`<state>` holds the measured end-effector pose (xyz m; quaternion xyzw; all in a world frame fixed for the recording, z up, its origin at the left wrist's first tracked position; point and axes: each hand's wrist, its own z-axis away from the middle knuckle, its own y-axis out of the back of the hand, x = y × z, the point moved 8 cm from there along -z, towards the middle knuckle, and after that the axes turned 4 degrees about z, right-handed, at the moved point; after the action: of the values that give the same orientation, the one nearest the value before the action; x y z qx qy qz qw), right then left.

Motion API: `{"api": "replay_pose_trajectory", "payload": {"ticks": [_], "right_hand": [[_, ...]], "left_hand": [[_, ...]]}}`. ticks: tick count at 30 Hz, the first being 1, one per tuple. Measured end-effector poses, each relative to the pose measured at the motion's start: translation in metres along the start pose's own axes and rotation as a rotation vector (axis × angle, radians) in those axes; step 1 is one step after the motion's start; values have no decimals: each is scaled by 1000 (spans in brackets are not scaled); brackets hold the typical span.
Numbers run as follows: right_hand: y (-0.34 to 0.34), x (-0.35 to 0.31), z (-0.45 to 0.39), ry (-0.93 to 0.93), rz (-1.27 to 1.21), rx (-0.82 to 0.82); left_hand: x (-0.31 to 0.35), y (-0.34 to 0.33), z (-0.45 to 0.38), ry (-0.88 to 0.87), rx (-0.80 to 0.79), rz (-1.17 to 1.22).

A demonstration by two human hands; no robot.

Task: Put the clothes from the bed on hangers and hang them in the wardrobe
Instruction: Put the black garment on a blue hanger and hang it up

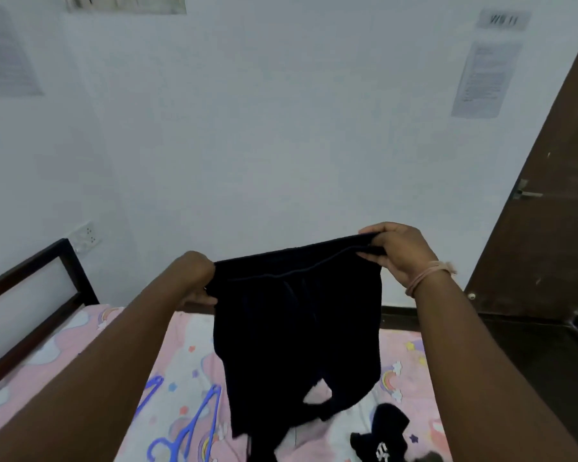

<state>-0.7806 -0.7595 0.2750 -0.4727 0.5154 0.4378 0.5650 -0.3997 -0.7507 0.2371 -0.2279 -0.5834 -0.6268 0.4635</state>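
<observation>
Both hands grip black trousers stretched between them

A bedroom: bed with pink sheet and dark frame, hangers and clothes on it, white walls, brown door, wall socket.

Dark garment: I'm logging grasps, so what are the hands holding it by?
Both hands hold the dark garment by its top band, stretched between them: the left hand grips one end, the right hand the other. The rest hangs above the bed.
</observation>
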Motion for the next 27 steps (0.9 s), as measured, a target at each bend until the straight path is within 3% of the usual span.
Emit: {"api": "replay_pose_trajectory", "payload": {"ticks": [2, 6, 8, 12, 15, 17, 19, 22, 27], "right_hand": [[-10, -20, -5, 56, -36, -44], [-20, -62, -10, 162, -16, -124], [-16, -82, -11, 189, -2, -116], [-6, -119, -13, 326, 123, -129], [-6, -138, -6, 499, 538, -150], [-7, -145, -5, 585, 779, -73], [-8, -154, -6, 692, 916, 103], [-10, -164, -10, 704, 906, 221], [-11, -202, -16, 612, 989, 155]], "left_hand": [[8, 3, 3, 132, 4, 431], [41, -4, 4, 314, -170, 1215], [64, 7, -1, 265, -156, 1356], [117, 38, -6, 24, -159, 1125], [144, 62, -7, -132, -213, 830], [154, 71, -3, -209, -236, 596], [159, 70, 5, -313, -227, 330], [166, 76, 9, -491, 56, -85], [207, 114, 29, -687, 492, -552]]}}
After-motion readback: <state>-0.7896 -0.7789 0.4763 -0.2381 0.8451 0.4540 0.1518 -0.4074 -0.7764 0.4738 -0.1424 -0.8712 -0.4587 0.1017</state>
